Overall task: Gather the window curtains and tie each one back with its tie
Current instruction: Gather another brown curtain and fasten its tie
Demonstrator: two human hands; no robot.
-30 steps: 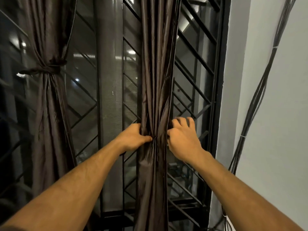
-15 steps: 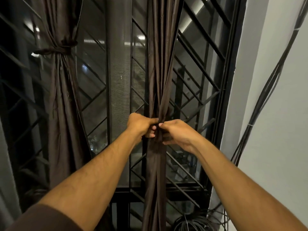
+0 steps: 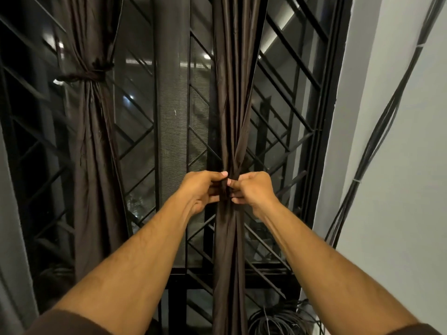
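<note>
Vs 0.5 s ago: both hands sit a bit tighter together at the same spot on the right curtain (image 3: pixel 235 97), fingertips now nearly meeting over the dark band at its waist. View has tipped slightly; more of the coiled cables (image 3: pixel 280 319) at bottom right shows.

Left hand (image 3: pixel 202 189): fingers curled, thumb and forefinger pinching the gathered cloth/band from the left. Right hand (image 3: pixel 254 189): fingers curled too, pinching same bunch from the right. Can't tell if the strip between them is the tie or just a fold of curtain.

Right curtain hangs in a narrow bunch in front of the window grille (image 3: pixel 285 122), cinched where the hands hold it, flaring a little above & below. Left curtain (image 3: pixel 94 146) already bound by its tie (image 3: pixel 84 76), up high, well apart from the hands.

Room: open grille & mesh between the two curtains on the left side; on the right, the window frame edge (image 3: pixel 326 141) near, then white wall (image 3: pixel 399 165) w/ a cable bundle (image 3: pixel 377 141) running up it diagonally.
</note>
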